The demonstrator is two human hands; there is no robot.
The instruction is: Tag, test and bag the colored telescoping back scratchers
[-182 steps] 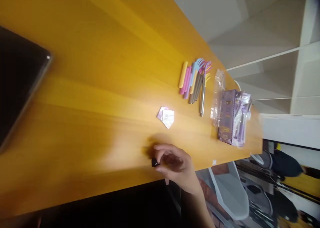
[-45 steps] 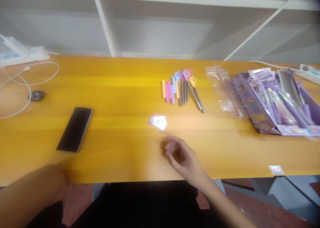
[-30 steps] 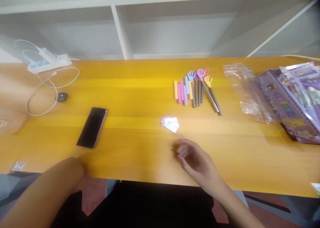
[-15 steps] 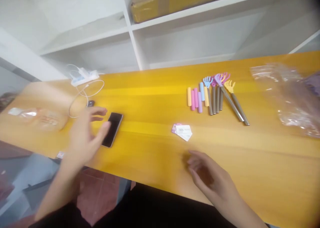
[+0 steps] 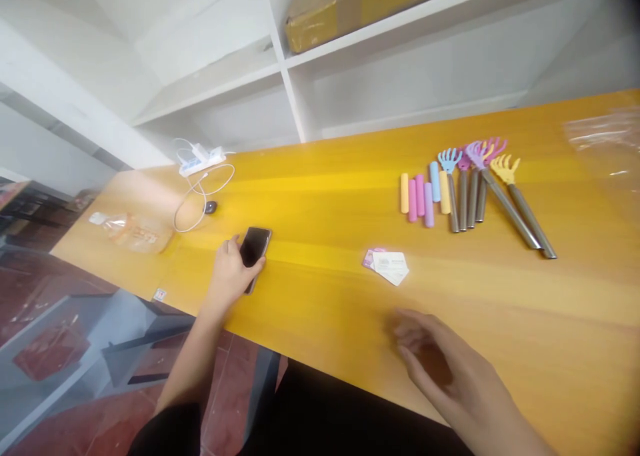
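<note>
My left hand [image 5: 231,269] is on a dark smartphone [image 5: 256,244] lying on the table, its thumb along the near right edge and its fingers at the left edge. Nothing is in my right hand [image 5: 443,363], which hovers over the table's front part with loosely curved fingers apart from the thumb. Ahead of it lie a few overlapping cards [image 5: 391,267], white over purple. Further back are several back scratchers [image 5: 510,206] with metal handles and blue, purple, pink and yellow claw heads. Short coloured tubes [image 5: 421,196] lie in a row beside them.
A white power strip [image 5: 203,159] with a looped cable [image 5: 187,228] and a small black object [image 5: 211,207] is at the back left. A clear plastic bottle [image 5: 135,233] lies at the far left, and clear plastic bags [image 5: 610,136] at the right. White shelving with a cardboard box [image 5: 345,9] stands behind.
My left hand has come down onto the phone and closed around its edges. My right hand stays about where it was over the table. The view has shifted left.
</note>
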